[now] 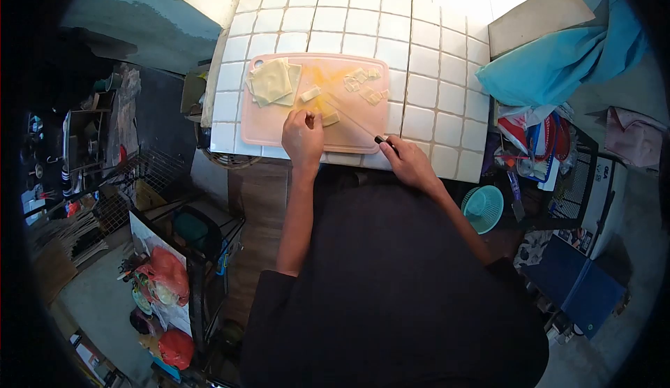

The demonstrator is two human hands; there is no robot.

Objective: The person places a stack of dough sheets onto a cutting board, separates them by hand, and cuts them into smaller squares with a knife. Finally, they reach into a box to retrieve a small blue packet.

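A pink cutting board [272,134] lies on the tiled counter. My right hand [407,161] is wrapped round the black handle of a knife [386,144], whose thin blade points up and left across the board. My left hand [303,139] is closed, with curled fingers at the left end of a pale yellow strip [330,118]; what sits between the fingertips is hidden. Just above it lies another short strip [310,93]. Pale square sheets [271,82], maybe dough wrappers, are stacked at the board's upper left. Small cut pieces [370,95] are scattered at its upper right.
The white tiled counter [436,95] extends around the board. A turquoise cloth [551,67] hangs at its right side, above bags and a green plastic basket [483,209]. Lower left, a small table holds red plastic bags [166,274]. A wire rack stands at far left.
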